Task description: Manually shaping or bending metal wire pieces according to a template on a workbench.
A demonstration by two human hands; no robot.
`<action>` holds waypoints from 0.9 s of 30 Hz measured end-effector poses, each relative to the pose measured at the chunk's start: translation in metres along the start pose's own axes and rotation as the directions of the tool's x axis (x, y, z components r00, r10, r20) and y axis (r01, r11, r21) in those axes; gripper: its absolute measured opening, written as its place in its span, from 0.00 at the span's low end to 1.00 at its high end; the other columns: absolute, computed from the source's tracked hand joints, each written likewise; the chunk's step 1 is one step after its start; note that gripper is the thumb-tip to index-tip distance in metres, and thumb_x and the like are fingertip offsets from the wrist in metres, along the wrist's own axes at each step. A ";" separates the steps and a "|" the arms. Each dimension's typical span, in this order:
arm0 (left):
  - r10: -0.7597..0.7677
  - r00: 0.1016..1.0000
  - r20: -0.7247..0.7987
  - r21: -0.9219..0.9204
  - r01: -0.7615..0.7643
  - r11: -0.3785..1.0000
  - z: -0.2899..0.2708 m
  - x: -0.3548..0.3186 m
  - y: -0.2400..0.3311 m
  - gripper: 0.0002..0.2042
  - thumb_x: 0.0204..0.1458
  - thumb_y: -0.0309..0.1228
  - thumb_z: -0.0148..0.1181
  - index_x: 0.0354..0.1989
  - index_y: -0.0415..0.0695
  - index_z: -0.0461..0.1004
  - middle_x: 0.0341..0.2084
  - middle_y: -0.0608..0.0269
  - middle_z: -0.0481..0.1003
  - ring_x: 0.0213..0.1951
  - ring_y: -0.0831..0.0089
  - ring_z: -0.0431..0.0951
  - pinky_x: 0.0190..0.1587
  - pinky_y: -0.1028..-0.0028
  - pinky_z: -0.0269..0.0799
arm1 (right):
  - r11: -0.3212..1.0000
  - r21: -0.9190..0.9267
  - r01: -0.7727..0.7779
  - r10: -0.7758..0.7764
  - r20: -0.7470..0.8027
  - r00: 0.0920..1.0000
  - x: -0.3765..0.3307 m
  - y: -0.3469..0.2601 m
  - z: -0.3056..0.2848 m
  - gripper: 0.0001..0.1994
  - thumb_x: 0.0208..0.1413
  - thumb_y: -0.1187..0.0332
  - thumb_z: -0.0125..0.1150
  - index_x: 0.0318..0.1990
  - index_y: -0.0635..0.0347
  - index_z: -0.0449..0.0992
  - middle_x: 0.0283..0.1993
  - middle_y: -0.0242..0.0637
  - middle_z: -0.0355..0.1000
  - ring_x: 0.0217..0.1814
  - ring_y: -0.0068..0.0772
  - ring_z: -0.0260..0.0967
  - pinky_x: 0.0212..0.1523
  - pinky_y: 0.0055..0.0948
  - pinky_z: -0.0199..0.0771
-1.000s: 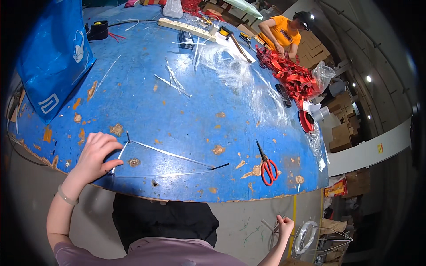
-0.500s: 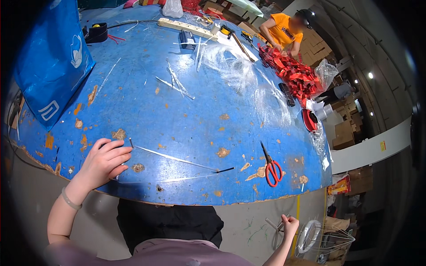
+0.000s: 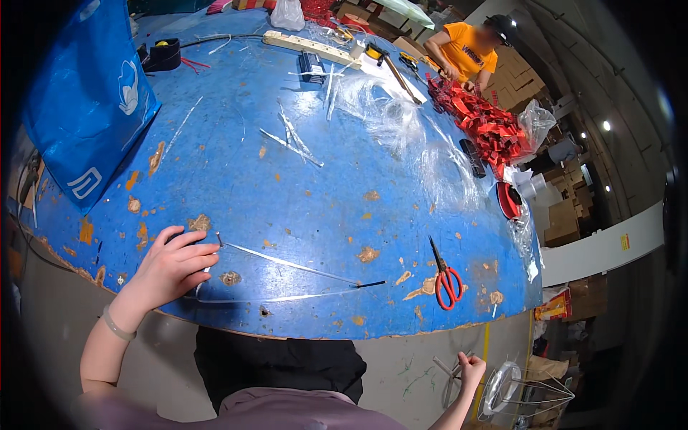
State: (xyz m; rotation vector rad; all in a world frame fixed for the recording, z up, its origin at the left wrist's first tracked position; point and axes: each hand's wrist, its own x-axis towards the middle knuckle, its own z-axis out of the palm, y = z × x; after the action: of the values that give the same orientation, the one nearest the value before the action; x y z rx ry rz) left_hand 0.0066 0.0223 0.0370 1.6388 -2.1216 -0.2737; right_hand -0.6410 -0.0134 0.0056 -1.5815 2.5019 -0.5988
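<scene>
My left hand (image 3: 175, 266) rests low over the near left of the blue table (image 3: 301, 208), fingers curled and closed on one end of a thin white strip (image 3: 294, 268). Close to its fingertips a small nail (image 3: 218, 239) stands upright. From there the strip stretches right to a thin dark rod (image 3: 370, 284) and doubles back in a lower run toward my hand. What lies under the palm is hidden. My right hand (image 3: 471, 369) is off the table, beyond its near edge over the floor, fingers pinched together; anything between them is too small to make out.
Red-handled scissors (image 3: 448, 287) lie at the near right. Farther off are loose white strips (image 3: 290, 140), clear plastic film (image 3: 387, 118), a power strip (image 3: 312, 46) and red ribbon (image 3: 487, 132). A blue bag (image 3: 93, 107) stands left. A person in orange (image 3: 469, 50) works at the far right.
The view has shifted slightly, so everything sits a little lower and to the right. Both hands keep nearly the same pose.
</scene>
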 end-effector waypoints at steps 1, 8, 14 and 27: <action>-0.031 0.999 0.044 -0.014 0.032 0.999 -0.002 -0.001 0.000 0.17 0.34 0.26 0.62 0.38 0.47 0.73 0.42 0.67 0.71 0.50 0.63 0.65 0.54 0.58 0.53 | 1.000 -0.006 -0.003 0.003 -0.003 1.000 0.000 0.000 0.000 0.15 0.37 0.66 0.66 0.11 0.66 0.68 0.10 0.29 0.62 0.13 0.16 0.53 0.16 0.21 0.53; -0.050 0.990 0.131 -0.113 0.066 0.991 -0.013 -0.017 -0.004 0.18 0.33 0.27 0.63 0.39 0.50 0.74 0.45 0.67 0.70 0.54 0.61 0.62 0.57 0.52 0.45 | 1.000 0.020 -0.011 0.011 0.012 1.000 -0.003 -0.002 0.002 0.15 0.37 0.66 0.66 0.12 0.67 0.69 0.10 0.31 0.63 0.14 0.18 0.54 0.17 0.22 0.55; -0.079 0.985 0.151 -0.176 0.106 0.979 -0.007 -0.019 -0.006 0.18 0.32 0.28 0.64 0.38 0.50 0.75 0.45 0.68 0.70 0.55 0.61 0.60 0.59 0.50 0.42 | 1.000 0.005 -0.001 0.001 -0.008 1.000 -0.001 -0.001 0.002 0.15 0.38 0.67 0.66 0.11 0.66 0.68 0.10 0.30 0.62 0.14 0.17 0.53 0.16 0.22 0.54; -0.050 0.984 0.168 -0.160 0.078 0.984 -0.004 -0.017 -0.006 0.17 0.35 0.29 0.63 0.38 0.52 0.74 0.47 0.70 0.68 0.55 0.61 0.60 0.59 0.51 0.42 | 1.000 0.013 -0.005 0.005 0.020 1.000 -0.001 0.000 0.001 0.16 0.38 0.66 0.66 0.12 0.66 0.68 0.10 0.29 0.63 0.14 0.16 0.53 0.17 0.21 0.54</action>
State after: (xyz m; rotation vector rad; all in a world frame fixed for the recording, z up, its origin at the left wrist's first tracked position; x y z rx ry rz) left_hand 0.0169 0.0374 0.0342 1.6377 -2.1015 -0.6085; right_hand -0.6399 -0.0130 0.0046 -1.5682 2.4821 -0.5942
